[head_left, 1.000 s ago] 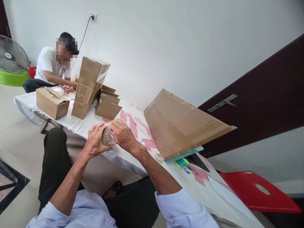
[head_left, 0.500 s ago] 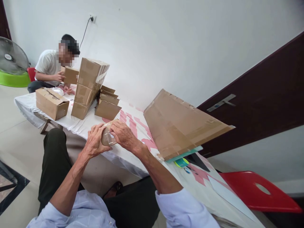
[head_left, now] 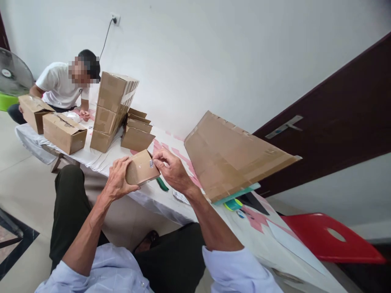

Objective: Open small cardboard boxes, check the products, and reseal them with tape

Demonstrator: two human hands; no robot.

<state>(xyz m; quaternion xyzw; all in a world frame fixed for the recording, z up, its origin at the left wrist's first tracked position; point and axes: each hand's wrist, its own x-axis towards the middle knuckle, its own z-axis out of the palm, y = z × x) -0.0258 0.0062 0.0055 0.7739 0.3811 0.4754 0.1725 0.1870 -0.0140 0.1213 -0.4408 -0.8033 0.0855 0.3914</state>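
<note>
My left hand is wrapped around the left end of a small cardboard box, held tilted above the table's near edge. The fingers and thumb of my right hand are pinched at the box's right edge. Beside the fingertips, a small pale label with a dark mark sticks to the box. Whether the right fingertips also hold a bit of tape is too small to tell. Below the box, a dark green object lies on the table, partly hidden.
On the white-covered table stand stacked cartons, a closed carton, an open box and a large cardboard sheet. A tape roll lies right. A co-worker sits far left; a red chair stands right.
My right hand has moved right, from the box's face to its edge. The small box has turned, showing more of its face. The co-worker's carton has moved left and down.
</note>
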